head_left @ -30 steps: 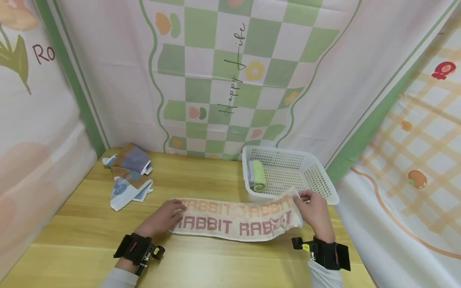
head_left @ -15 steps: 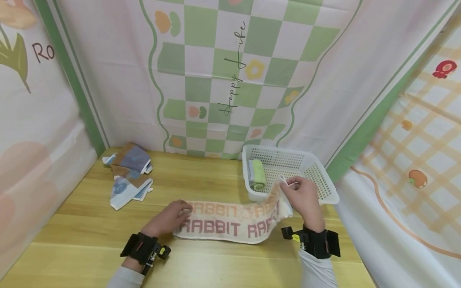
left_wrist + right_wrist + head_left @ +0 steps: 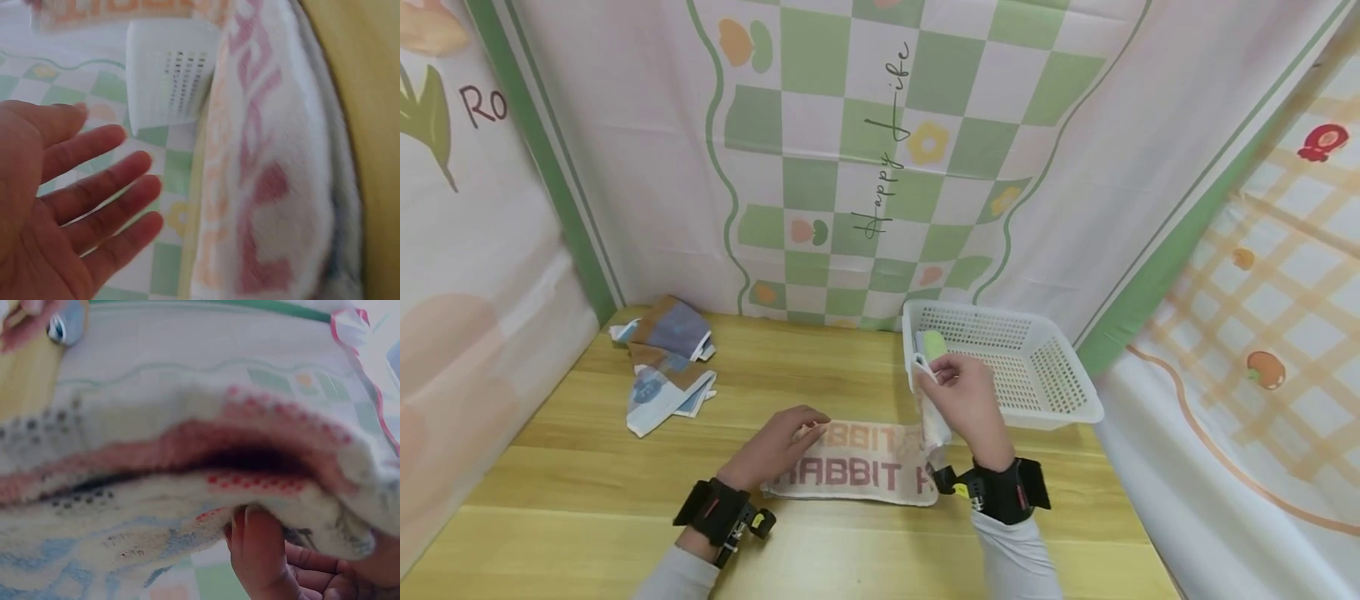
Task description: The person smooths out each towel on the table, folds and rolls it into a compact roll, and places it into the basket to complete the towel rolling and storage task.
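Observation:
A cream towel [image 3: 857, 475] printed with RABBIT lettering lies lengthwise on the wooden table, its right end lifted and bent over to the left. My right hand [image 3: 966, 400] pinches that raised end between thumb and fingers, in front of the basket. In the right wrist view the thumb [image 3: 259, 550] presses against the layered towel edge. My left hand [image 3: 778, 450] hovers at the towel's left end. Its fingers [image 3: 106, 194] are spread and straight in the left wrist view, apart from the towel there.
A white perforated basket [image 3: 1037, 417] stands at the back right, with a rolled green cloth [image 3: 934, 343] inside, partly hidden by my right hand. Crumpled brown and blue cloths [image 3: 670, 367] lie at the back left. Printed curtains [image 3: 880, 167] surround the table.
My right hand has moved left, carrying the towel's right end up and over. The left hand has shifted slightly right along the towel.

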Demonstrator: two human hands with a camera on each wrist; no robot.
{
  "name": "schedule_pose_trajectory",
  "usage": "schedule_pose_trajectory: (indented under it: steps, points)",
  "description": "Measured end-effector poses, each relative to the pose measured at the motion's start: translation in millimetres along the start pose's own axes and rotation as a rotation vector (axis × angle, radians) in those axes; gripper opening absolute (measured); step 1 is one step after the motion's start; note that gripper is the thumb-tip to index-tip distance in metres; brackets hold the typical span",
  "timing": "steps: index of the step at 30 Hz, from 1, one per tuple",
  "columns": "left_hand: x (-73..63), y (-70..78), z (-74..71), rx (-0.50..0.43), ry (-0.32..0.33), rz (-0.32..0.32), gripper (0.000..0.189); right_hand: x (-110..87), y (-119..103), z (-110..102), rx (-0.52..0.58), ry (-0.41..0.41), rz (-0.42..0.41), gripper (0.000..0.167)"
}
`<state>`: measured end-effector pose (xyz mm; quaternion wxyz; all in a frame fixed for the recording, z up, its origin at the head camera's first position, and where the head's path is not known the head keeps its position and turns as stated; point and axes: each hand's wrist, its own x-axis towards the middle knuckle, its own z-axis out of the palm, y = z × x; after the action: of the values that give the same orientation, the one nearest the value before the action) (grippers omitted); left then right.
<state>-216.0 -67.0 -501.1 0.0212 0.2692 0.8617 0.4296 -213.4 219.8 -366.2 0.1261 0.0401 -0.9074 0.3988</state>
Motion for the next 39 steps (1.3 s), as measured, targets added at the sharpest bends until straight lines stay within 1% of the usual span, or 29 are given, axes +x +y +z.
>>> schedule_pose_trajectory:
  steps: [4,6,9,12,16,18,20,23,25,26,28,31,34,37,39]
  points:
    - [4.8,7.9,0.6,-0.028,0.022,0.03,0.04,-2.4,-7.1,23.2,0.022,-0.058,-0.043,0.016]
    - [6.4,11.1,0.8,-0.047,0.031,0.043,0.043,-4.4,-8.9,36.5,0.039,-0.104,-0.081,0.014]
    - [7.4,14.2,1.8,-0.049,0.064,0.067,0.046,-8.2,-8.7,58.1,0.053,-0.177,-0.153,0.014]
    - [6.2,15.0,2.9,-0.037,0.107,0.087,0.044,-12.4,-6.4,78.2,0.038,-0.248,-0.215,0.015]
    - [4.1,13.2,4.9,-0.032,0.137,0.114,0.036,-19.7,-1.9,100.0,0.023,-0.363,-0.287,0.019]
    - [2.7,11.2,5.4,-0.029,0.141,0.1,0.033,-24.0,1.1,108.4,0.042,-0.443,-0.322,0.024]
    - [0.3,8.5,5.7,-0.026,0.129,0.062,0.031,-29.3,5.2,113.5,0.072,-0.534,-0.333,0.035]
    - [-4.7,3.6,6.1,-0.011,0.087,-0.029,0.025,-36.1,13.7,117.1,0.098,-0.656,-0.335,0.052]
    - [-6.8,1.0,7.1,-0.013,0.045,-0.067,0.018,-38.9,19.6,116.8,0.106,-0.701,-0.316,0.057]
    - [-7.3,0.1,7.5,-0.01,0.029,-0.08,0.014,-39.3,22.8,116.5,0.105,-0.71,-0.313,0.055]
    - [-6.8,-0.8,8.3,-0.011,0.016,-0.083,0.008,-39.1,29.0,114.6,0.089,-0.694,-0.305,0.051]
    - [-5.6,1.0,7.7,-0.045,0.032,-0.076,0.008,-37.9,38.7,108.9,0.079,-0.621,-0.285,0.041]
    - [-5.8,5.2,6.0,-0.075,0.091,-0.068,0.007,-36.8,49.6,102.6,0.054,-0.508,-0.293,0.035]
    - [-7.0,10.7,4.3,-0.095,0.165,-0.063,0.018,-36.0,60.6,97.3,0.006,-0.405,-0.298,0.032]
    - [-8.7,14.5,3.0,-0.102,0.219,-0.05,0.026,-35.5,66.2,94.4,-0.026,-0.36,-0.292,0.03]
